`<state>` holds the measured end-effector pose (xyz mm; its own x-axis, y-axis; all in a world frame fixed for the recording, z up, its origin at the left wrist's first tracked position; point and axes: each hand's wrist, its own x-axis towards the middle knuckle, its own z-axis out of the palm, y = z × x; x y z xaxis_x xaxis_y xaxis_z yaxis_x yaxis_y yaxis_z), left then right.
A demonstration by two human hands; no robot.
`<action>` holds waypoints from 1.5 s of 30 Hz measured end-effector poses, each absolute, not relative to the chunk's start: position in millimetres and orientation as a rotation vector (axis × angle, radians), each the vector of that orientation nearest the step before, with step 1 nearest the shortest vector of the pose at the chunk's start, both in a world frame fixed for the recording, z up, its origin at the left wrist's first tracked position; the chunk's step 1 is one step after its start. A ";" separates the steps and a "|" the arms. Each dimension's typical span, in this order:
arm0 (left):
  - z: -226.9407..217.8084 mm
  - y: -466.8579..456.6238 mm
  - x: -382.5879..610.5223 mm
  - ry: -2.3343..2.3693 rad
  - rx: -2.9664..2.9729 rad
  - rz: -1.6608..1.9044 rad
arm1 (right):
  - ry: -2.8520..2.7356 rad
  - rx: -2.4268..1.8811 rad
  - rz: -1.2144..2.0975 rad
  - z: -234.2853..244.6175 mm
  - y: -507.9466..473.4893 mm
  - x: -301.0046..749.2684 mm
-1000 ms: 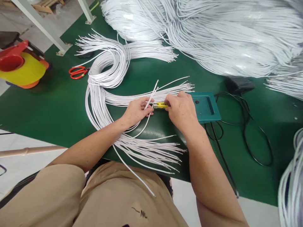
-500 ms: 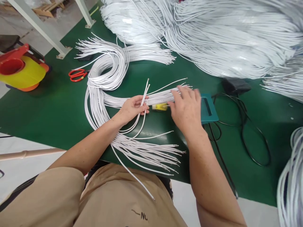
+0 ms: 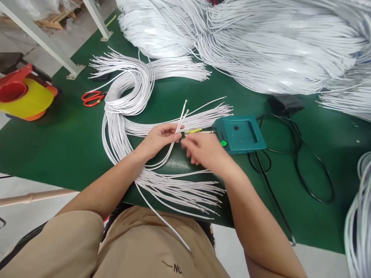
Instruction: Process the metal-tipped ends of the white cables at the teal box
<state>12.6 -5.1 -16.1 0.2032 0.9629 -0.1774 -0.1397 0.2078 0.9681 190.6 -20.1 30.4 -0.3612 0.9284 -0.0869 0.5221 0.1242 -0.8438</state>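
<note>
My left hand (image 3: 160, 141) is closed, with white wires (image 3: 181, 119) pinched between thumb and fingers, their tips pointing up and away from me. Just right of those fingertips is my right hand (image 3: 207, 151), its fingers curled and smeared by motion, so whether they hold anything is unclear. Behind both hands lies a bundle of white wires (image 3: 203, 120). A small teal device (image 3: 243, 135) with a green button (image 3: 223, 143) stands beyond my right wrist. Between it and my fingers is a thin yellow piece (image 3: 194, 131), partly hidden. More wire ends (image 3: 179, 187) fan out in front of me.
Large heaps of white wire (image 3: 269, 46) cover the back of the green table (image 3: 52, 143). Orange-handled scissors (image 3: 93, 98) and a yellow-and-red tape dispenser (image 3: 29, 94) sit at left. A black cable (image 3: 303, 162) loops at right, near another wire coil (image 3: 359, 208).
My right hand has come left and nearer to me, away from the bundle's ends, toward my left fingertips. More of the teal device now shows. My left hand still pinches the wires.
</note>
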 end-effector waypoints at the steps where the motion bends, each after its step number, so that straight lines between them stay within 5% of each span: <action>1: -16.2 -6.0 13.4 1.024 1.044 0.999 | -1.754 -1.425 1.171 31.7 -13.7 194.4; 6: -11.2 -12.1 20.1 1.000 1.082 0.838 | -1.272 -1.253 1.297 28.1 1.7 197.0; 22: 1.5 -16.8 31.3 0.958 1.133 1.139 | -0.940 -1.015 1.813 24.2 -4.5 180.0; 39: 0.2 -21.3 31.6 0.972 1.195 1.153 | -0.914 -0.895 2.030 18.6 -2.4 190.8; 45: -0.9 -19.5 26.4 0.937 1.282 1.114 | -0.932 -0.982 1.882 20.7 -5.6 188.7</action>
